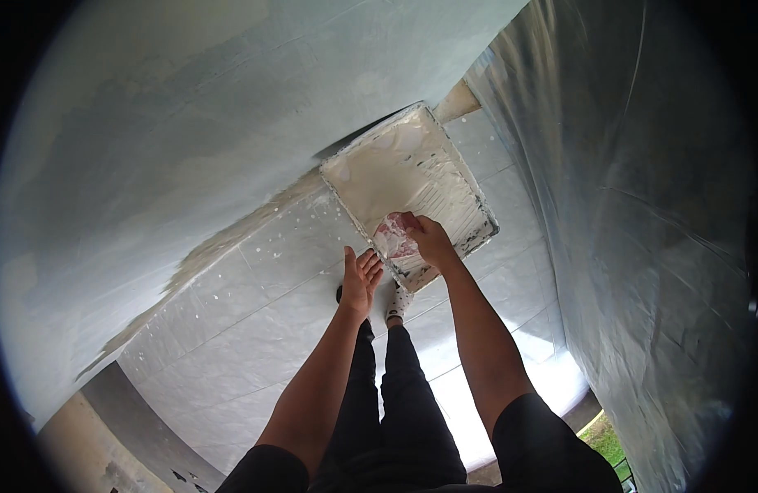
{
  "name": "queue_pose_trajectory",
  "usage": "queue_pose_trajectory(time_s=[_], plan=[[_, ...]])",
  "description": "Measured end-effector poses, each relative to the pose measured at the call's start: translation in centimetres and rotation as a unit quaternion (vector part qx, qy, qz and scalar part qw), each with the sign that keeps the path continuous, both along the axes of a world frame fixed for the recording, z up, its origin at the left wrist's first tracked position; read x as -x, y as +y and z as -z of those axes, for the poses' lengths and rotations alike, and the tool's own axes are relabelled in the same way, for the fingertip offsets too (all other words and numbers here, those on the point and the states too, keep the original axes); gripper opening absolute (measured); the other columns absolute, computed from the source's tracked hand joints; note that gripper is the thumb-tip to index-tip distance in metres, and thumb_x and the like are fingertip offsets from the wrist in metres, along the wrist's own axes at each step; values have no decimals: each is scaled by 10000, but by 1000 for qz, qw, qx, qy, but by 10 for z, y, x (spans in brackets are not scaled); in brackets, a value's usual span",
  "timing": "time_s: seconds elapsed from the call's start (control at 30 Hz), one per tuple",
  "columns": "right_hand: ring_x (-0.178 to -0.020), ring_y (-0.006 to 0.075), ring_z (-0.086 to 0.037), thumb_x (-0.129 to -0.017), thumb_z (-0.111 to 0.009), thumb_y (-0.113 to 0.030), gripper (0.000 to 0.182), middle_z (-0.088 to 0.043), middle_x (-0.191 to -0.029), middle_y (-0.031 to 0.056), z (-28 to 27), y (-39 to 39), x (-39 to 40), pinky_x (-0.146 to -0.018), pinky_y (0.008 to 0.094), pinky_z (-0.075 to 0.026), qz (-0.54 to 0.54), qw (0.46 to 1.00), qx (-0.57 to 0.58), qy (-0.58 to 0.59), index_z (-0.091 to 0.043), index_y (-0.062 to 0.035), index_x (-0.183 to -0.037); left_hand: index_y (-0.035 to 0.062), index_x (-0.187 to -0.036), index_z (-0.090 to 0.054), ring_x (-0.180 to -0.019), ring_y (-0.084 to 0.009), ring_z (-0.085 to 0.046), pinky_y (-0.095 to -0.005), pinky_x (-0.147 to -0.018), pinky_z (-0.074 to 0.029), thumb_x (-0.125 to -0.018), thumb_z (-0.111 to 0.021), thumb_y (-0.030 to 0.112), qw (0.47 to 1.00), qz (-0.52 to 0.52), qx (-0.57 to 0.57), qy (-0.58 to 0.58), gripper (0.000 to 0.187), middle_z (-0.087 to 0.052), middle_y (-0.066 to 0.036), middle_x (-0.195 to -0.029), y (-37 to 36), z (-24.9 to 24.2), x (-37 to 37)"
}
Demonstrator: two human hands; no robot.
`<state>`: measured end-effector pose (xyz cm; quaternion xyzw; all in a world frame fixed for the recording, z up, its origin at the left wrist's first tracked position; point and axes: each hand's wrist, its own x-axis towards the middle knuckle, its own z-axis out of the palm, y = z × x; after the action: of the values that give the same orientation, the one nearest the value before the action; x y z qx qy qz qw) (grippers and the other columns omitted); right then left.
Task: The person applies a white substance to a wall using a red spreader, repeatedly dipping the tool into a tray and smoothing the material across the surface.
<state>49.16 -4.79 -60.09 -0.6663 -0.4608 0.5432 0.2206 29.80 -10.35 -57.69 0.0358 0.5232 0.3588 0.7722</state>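
Observation:
My right hand (431,241) is closed on a rounded pink-red piece (393,236) smeared with white, whose kind I cannot tell. It is over the near left part of a wide shallow tray (486,207). Cream-coloured paint or plaster (379,177) coats the tray floor, with ridged streaks toward the right side. Just left of the tray's near corner, my left hand (362,279) is empty, thumb up and fingers stretched out.
A pale, patchily coated wall (190,123) rises on the left. Clear plastic sheeting (642,205) hangs along the right. White-spotted grey covering (264,271) lies on the floor below, where my feet stand. Grass (602,440) shows at lower right.

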Motion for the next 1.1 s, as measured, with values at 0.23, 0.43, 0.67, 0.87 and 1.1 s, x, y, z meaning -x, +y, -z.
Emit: queue_pose_trajectory(time_s=[0.23,0.43,0.67,0.87,1.1], plan=[[-777,126,-577,-890,-598,-176,226,-637,-889,6,-15,-14,-11,-680,305,-457,138,945,197,221,-624,-36,-1065,-61,-1455,-238,-1396,-301,-298,-391,-1161,-188,-871,-277,772,1000,22,-15,5,1018,-315,-220,-1490,-7,-9,9],[-883,154,-627,-926,-570,-172,343,-631,-1057,24,-83,-42,-18,-753,360,-522,233,886,172,363,-531,-83,-1255,-47,-1455,-253,-1395,-287,-307,-401,-1160,-196,-915,-236,722,998,28,-46,30,940,-338,-204,-1485,-27,-47,36],[-905,241,-675,-863,-529,5,311,-629,-1026,91,-195,-65,-12,-735,430,-617,262,828,60,493,-525,-43,-1171,-39,-1448,-280,-1385,-280,-327,-401,-1160,-201,-950,-235,667,987,66,-133,57,865,-364,-196,-1473,-30,-140,70],[-964,260,-648,-847,-516,9,345,-623,-1066,82,-286,-67,-3,-830,501,-576,290,776,-56,557,-543,-97,-1174,-34,-1440,-303,-1378,-282,-343,-405,-1150,-208,-965,-259,633,946,114,-285,104,820,-383,-177,-1467,-10,-222,69],[-1185,303,-541,-1017,-345,-381,424,-525,-1308,106,-449,9,-6,-944,537,-491,278,695,-135,649,-443,-107,-1325,-36,-1407,-365,-1356,-347,-376,-406,-1112,-289,-922,-441,611,677,146,-631,349,812,-416,-234,-1432,91,-404,46]])
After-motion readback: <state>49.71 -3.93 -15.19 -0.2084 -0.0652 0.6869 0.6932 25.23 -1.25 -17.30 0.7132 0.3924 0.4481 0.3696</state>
